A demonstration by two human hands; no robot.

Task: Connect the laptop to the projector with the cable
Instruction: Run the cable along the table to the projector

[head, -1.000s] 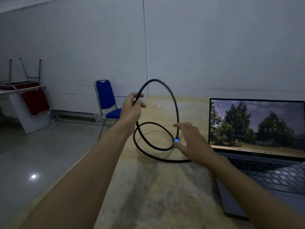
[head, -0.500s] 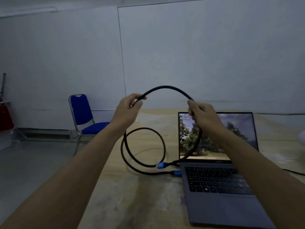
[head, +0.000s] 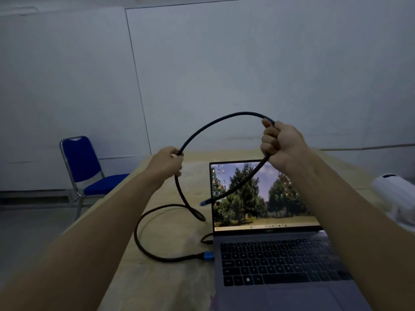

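A black cable point(head: 215, 122) arches in the air between my hands. My left hand point(head: 167, 163) grips it at the left end of the arch; my right hand point(head: 278, 143) is closed around it higher up, above the laptop screen. One blue-tipped plug point(head: 204, 202) dangles in front of the screen's left edge. The other blue plug point(head: 207, 256) lies on the table against the left side of the open grey laptop point(head: 280, 263); whether it is plugged in I cannot tell. A white projector point(head: 395, 198) sits at the right edge of the table.
The wooden table point(head: 157, 272) carries a loose loop of cable left of the laptop. A second thin black lead point(head: 205, 240) curls by the laptop's left hinge. A blue chair point(head: 85, 169) stands on the floor beyond the table's left edge. A pale wall lies behind.
My right hand left the table, took hold of the cable and rose with it. The arch widened, one blue plug lifted off the table, and the view turned right toward the laptop and projector.
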